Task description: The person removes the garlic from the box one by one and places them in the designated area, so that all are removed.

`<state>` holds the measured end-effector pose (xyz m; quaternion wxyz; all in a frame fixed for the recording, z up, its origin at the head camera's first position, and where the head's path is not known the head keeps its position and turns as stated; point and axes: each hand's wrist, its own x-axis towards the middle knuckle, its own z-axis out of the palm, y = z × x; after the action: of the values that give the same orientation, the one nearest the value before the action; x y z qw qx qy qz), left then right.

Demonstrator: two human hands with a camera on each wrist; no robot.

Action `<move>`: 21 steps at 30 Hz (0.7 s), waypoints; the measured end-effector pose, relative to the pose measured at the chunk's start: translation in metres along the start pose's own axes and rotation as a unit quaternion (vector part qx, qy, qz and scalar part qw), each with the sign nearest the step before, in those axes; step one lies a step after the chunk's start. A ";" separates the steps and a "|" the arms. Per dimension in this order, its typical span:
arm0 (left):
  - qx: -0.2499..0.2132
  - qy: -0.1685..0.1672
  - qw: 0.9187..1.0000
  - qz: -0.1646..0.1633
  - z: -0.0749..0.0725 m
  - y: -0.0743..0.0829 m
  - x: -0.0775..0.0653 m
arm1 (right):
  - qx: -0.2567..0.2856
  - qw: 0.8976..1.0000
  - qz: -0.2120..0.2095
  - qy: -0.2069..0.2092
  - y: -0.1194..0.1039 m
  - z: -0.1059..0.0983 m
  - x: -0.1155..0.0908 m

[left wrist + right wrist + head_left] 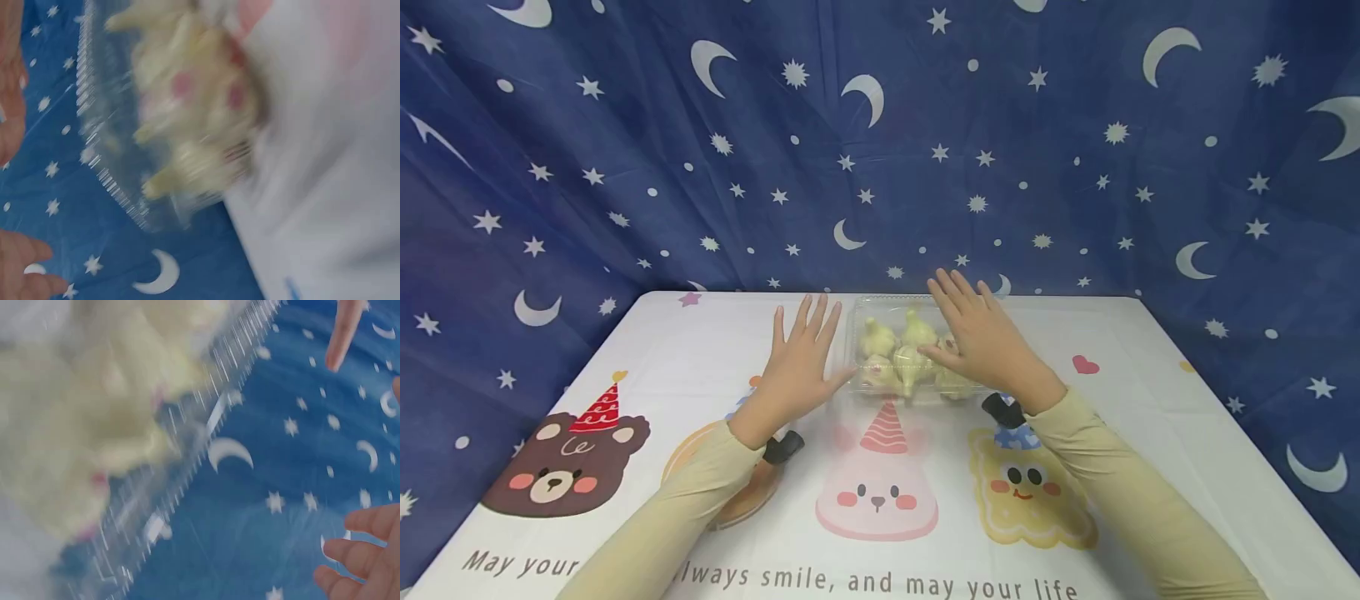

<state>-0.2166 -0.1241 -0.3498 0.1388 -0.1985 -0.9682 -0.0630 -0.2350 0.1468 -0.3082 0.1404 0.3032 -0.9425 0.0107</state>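
Note:
A clear plastic clamshell box (880, 306) sits on the table near its far edge, holding several pale garlic bulbs (913, 360). My left hand (801, 367) is just left of the box, fingers straight and spread, its thumb tip overlapping the box's left edge in the head view. Over the right part of the box is my right hand (981, 337), also with straight fingers, covering some of the bulbs. Both wrist views show the box blurred, with its ridged rim (94, 137) and fingers (359, 556) apart from it. Neither hand grips anything.
A white tablecloth (1120, 483) printed with cartoon animals and lettering covers the table. Behind the table hangs a dark blue curtain (910, 233) with moons and stars. Black straps (782, 447) sit at both wrists.

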 end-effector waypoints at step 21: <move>-0.038 0.044 0.998 -0.014 0.038 -0.003 -0.033 | -0.038 0.986 -0.157 0.041 -0.048 0.060 0.019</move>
<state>-0.1982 -0.1322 -0.3957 0.1727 -0.1874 -0.9607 -0.1102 -0.2381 0.0908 -0.3634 0.1898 0.4412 -0.8764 -0.0346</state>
